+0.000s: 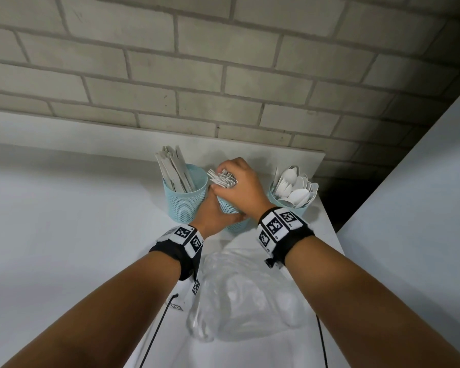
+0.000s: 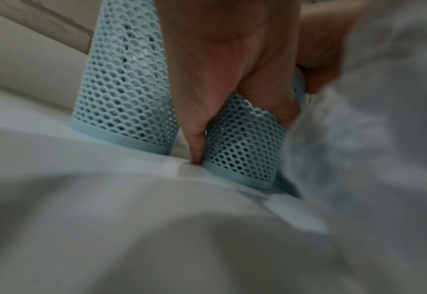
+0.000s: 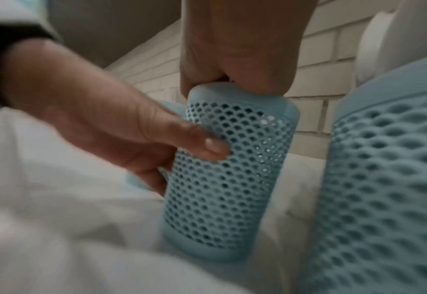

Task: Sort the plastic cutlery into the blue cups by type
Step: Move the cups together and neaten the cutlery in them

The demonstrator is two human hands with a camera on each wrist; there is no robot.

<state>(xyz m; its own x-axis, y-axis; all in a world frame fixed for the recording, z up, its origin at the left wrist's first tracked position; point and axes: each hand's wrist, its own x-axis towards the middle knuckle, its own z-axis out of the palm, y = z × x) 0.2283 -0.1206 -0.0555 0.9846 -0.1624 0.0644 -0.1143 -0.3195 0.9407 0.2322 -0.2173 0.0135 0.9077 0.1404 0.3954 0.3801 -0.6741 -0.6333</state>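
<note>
Three blue mesh cups stand in a row on a white table (image 1: pixel 91 235). The left cup (image 1: pixel 185 200) (image 2: pixel 127 89) holds knives (image 1: pixel 174 168). The right cup (image 1: pixel 300 205) (image 3: pixel 383 179) holds spoons (image 1: pixel 294 188). My left hand (image 1: pixel 217 211) (image 2: pixel 207 83) (image 3: pixel 132 131) grips the side of the middle cup (image 1: pixel 234 227) (image 2: pixel 245 151) (image 3: pixel 227 179), thumb on the mesh. My right hand (image 1: pixel 233 179) (image 3: pixel 237 51) curls over that cup's mouth and grips a bundle of forks (image 1: pixel 219 177), whose tines stick out to the left. The fork handles are hidden inside the cup.
A crumpled clear plastic bag (image 1: pixel 239 296) lies on the table just in front of the cups, between my forearms. A brick wall (image 1: pixel 223 75) stands close behind. A white panel (image 1: pixel 422 208) rises at the right beyond a dark gap (image 1: pixel 337 205).
</note>
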